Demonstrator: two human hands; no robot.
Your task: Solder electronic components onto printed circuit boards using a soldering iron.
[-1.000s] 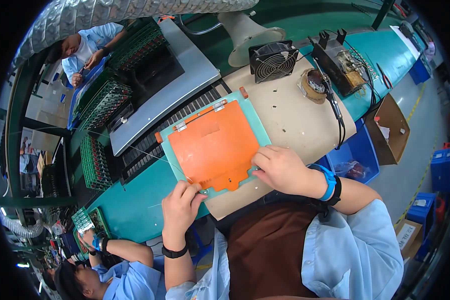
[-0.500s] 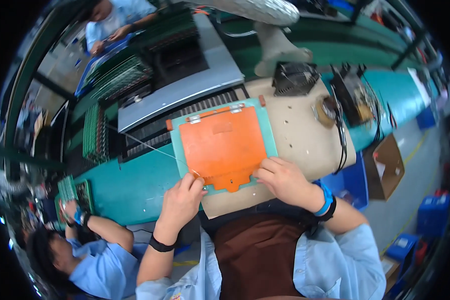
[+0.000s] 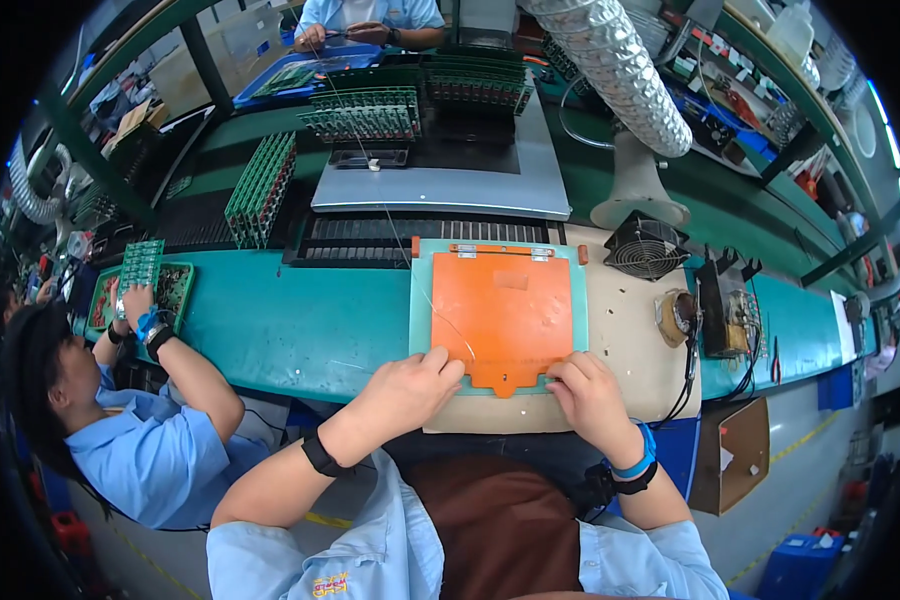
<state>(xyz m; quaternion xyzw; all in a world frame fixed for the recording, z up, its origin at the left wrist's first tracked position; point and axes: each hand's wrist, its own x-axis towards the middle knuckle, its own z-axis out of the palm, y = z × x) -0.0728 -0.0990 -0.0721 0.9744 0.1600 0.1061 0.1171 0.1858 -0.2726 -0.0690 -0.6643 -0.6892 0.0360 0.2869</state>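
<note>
A flat fixture with an orange hinged lid (image 3: 502, 320) and a pale green base plate (image 3: 421, 300) lies in front of me, its lid down. Two metal hinges join the lid at the far edge. My left hand (image 3: 415, 392) has its fingers pinched at the near left corner. At the near right corner, my right hand (image 3: 587, 390) has curled fingers and thumb around the fixture's edge. Between my hands the lid's tab (image 3: 506, 383) sticks out toward me. A thin wire (image 3: 440, 312) hangs down across the lid, close to my left fingers. Whatever is under the lid is hidden.
A beige board (image 3: 625, 370) lies under the fixture on the teal bench (image 3: 290, 330). To the right stand a black fan (image 3: 647, 250), a wire spool (image 3: 676, 318) and a cabled device (image 3: 727, 315). Racked circuit boards (image 3: 262, 190) stand behind. A co-worker (image 3: 160, 430) handles boards at the left.
The view has turned and levelled, so the fixture appears straighter and farther right. Both hands stay at its near corners; the lid remains down.
</note>
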